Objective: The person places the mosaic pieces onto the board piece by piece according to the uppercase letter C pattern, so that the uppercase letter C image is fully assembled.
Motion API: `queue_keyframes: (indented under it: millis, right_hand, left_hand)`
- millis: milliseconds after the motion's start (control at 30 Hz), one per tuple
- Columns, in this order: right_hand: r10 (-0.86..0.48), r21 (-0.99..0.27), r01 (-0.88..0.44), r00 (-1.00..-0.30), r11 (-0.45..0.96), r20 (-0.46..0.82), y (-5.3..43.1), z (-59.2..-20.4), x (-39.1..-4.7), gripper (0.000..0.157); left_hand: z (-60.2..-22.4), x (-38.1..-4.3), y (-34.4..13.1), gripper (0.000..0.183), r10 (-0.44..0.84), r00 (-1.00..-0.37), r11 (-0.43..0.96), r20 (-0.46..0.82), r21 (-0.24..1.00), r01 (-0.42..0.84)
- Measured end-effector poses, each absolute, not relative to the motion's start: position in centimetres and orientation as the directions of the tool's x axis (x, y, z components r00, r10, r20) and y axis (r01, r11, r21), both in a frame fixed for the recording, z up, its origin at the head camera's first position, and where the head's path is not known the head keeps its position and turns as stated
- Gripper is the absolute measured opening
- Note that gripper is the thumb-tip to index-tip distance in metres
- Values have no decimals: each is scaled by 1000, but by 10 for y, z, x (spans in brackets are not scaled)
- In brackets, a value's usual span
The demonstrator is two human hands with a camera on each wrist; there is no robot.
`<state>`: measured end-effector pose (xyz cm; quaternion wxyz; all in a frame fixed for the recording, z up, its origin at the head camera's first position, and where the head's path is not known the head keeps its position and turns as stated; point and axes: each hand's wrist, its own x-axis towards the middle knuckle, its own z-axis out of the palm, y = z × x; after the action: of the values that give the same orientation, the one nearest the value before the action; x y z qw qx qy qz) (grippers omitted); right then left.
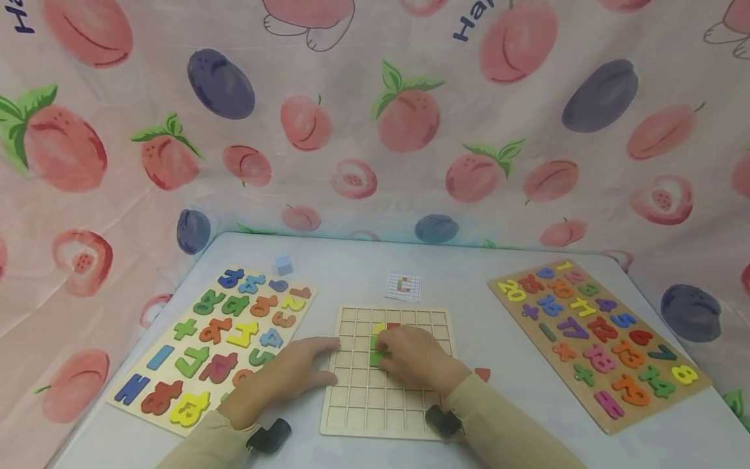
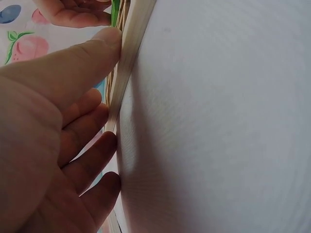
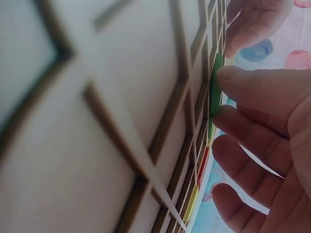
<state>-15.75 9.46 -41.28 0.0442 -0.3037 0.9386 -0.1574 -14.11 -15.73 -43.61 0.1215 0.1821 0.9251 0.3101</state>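
Grid board (image 1: 355,398), printed card (image 1: 403,286) beyond, in head view only

A play or learning corner, kind of building unclear: fruit-print cloth (image 1: 351,117) hangs behind a white-covered desk (image 1: 469,280) holding number boards (image 1: 602,383) and a grid board (image 1: 351,417).

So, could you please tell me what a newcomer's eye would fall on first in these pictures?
Probably the fruit-printed fabric rising behind the white table and filling the upper part of the head view. Next might come the brightly numbered left board and right board, on either side of the grid board. In the middle, the right hand touches a green tile, while the left hand touches the grid board's left edge.
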Motion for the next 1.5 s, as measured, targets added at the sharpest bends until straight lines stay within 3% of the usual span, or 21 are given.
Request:
queue_keyframes:
  millis: [933,1200,1500]
  right_hand:
    - [-575,-336,-533,-818,776,-30,104,-413,-159,19]
    - [-531,-399,-475,-846,784,-37,115,-410,-158,29]
    - [-456,-406,-397,-888,823,-56,133,-411,-158,30]
  left_hand:
    - [-435,-141,-155,57,392,-911,748,-123,619,238]
    - [-435,-141,-156,57,397,-910,746,-121,620,243]
    - [-436,-141,-156,58,402,-907,747,-126,618,245]
